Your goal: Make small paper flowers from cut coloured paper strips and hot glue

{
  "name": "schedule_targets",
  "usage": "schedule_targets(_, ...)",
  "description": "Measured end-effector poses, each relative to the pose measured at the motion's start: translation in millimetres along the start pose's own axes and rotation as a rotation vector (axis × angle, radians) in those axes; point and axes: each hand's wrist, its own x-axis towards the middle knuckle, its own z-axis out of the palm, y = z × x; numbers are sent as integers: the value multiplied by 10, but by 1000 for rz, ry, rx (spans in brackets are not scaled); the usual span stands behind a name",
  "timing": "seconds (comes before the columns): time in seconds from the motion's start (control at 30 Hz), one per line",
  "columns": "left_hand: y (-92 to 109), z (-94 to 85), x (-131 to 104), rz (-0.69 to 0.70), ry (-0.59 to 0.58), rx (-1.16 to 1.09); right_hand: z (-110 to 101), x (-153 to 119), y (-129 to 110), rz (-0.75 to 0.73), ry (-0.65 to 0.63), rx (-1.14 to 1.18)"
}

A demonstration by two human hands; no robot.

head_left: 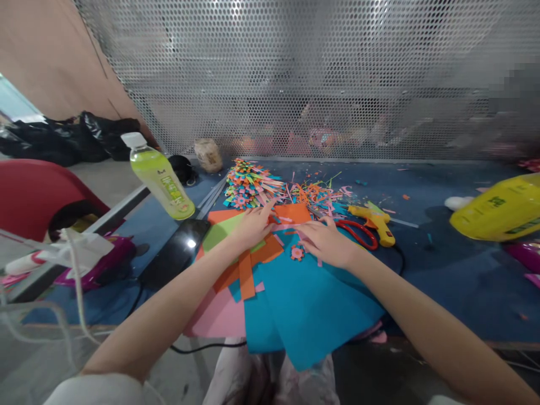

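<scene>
Loose paper flower (297, 252), one, lies near two hands (253, 226) (327, 242); one glue gun (381, 223) beyond.

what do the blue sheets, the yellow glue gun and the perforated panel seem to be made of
Blue sheets: probably craft foam or thick paper, matte and evenly coloured with clean-cut edges; the look leaves which open.
Glue gun: likely hard moulded plastic, judging by its smooth, rounded yellow body.
Perforated panel: apparently metal, from its silvery grey sheen and rows of round holes.

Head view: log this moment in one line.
left hand, right hand: near pink paper strip, grip unclear; under right hand: blue paper sheets; nearby: pink-orange paper flower, red-handled scissors, yellow glue gun
</scene>
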Motion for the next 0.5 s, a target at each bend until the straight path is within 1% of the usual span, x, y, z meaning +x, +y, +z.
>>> schedule_targets(0.1, -25, -36, 8, -28, 118, -189, -1, 0, 18, 12, 10, -1)
schedule_targets(0.17, -24, -49, 3, -80, 172, -406, -22, -2, 14, 27, 30, -1)
schedule_targets(0.23, 7, -48, -10, -158, 171, -705, -52, -5, -5, 48, 93, 41)
schedule_targets(0.27, 38, -43, -21, -192, 145, -853, -66, -7, -20, 55, 139, 94)
schedule_targets(0.33, 128, -28, -51, -233, 62, -1082, -80, -10, -54, 57, 234, 290)
schedule_targets(0.4, 244, -7, -90, -256, 3, -1211, -63, -8, -88, 55, 299, 550)
schedule_targets(0.43, 304, 4, -111, -260, 8, -1251, -42, -4, -100, 58, 311, 673)
schedule_targets(0.5, 406, 23, -149, -222, 2, -1283, 16, 12, -111, 86, 309, 855)
